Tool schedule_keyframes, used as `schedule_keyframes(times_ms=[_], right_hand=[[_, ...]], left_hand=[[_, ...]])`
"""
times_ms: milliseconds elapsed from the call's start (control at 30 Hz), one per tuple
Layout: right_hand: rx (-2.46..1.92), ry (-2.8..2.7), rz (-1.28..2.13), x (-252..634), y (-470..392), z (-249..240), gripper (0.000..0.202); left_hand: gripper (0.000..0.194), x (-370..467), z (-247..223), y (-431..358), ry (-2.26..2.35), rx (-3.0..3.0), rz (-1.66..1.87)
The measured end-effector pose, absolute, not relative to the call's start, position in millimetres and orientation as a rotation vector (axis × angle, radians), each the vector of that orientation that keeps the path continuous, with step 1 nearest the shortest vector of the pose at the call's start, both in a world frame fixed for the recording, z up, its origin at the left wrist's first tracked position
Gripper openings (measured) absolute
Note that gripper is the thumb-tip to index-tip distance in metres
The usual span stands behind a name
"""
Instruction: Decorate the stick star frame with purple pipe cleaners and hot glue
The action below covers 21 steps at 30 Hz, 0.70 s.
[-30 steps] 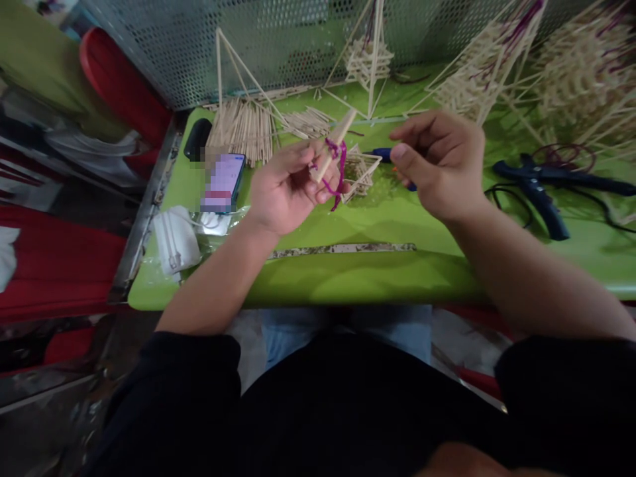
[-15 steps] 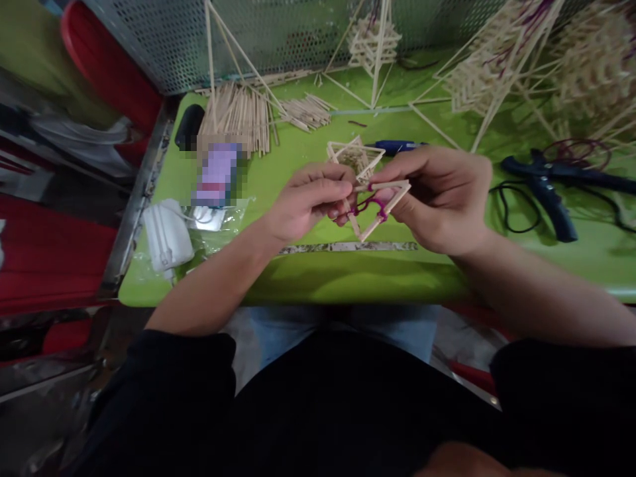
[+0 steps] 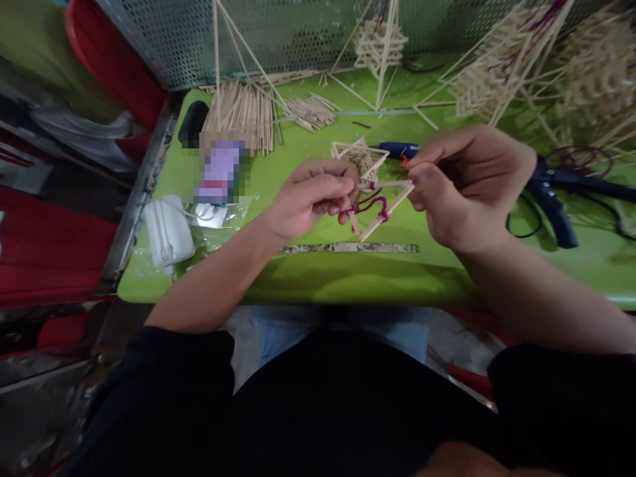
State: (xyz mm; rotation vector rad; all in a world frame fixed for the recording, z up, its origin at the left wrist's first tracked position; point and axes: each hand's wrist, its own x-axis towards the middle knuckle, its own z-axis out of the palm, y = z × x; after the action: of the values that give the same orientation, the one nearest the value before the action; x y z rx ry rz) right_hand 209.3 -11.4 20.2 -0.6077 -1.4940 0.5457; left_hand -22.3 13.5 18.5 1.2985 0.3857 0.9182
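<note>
One patterned strip (image 3: 348,248) lies nearest; past it, over the green table (image 3: 318,277), left hand (image 3: 303,199) pinches the stick triangle (image 3: 396,201)! Right hand (image 3: 470,189), fingertips together at its right corner, can't tell if gripping; beyond, star frame (image 3: 360,158), glue gun (image 3: 396,149).

A green table (image 3: 301,149) carries piled sticks (image 3: 246,116), a phone (image 3: 221,172), stick frames (image 3: 380,46).

Center: left hand (image 3: 311,200) grips a stick triangle (image 3: 372,229), with purple cord (image 3: 383,209) on its sides. Right of center: right hand (image 3: 470,189), thumb and index finger at the triangle's right corner; contact unclear. Upper center: star frame (image 3: 362,159), beside a blue tool (image 3: 397,150). Upper left: stick pile (image 3: 248,118). Left: phone (image 3: 218,173), above a white device (image 3: 167,233).
</note>
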Motion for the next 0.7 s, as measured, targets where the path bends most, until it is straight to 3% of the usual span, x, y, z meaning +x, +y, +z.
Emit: schedule_keyframes(times_ms=[233,700], right_hand=[[-0.465,-1.653,0.585,210.4,-6.2,19.5,0.045],[-0.629,-1.724,0.287,210.6,-17.7,11.3,0.034]], left_hand=[[0.049,-22.8,19.2,14.9,0.404,1.347,0.956],[0.040,-17.2,23.6,7.6,0.366,1.384,0.952]])
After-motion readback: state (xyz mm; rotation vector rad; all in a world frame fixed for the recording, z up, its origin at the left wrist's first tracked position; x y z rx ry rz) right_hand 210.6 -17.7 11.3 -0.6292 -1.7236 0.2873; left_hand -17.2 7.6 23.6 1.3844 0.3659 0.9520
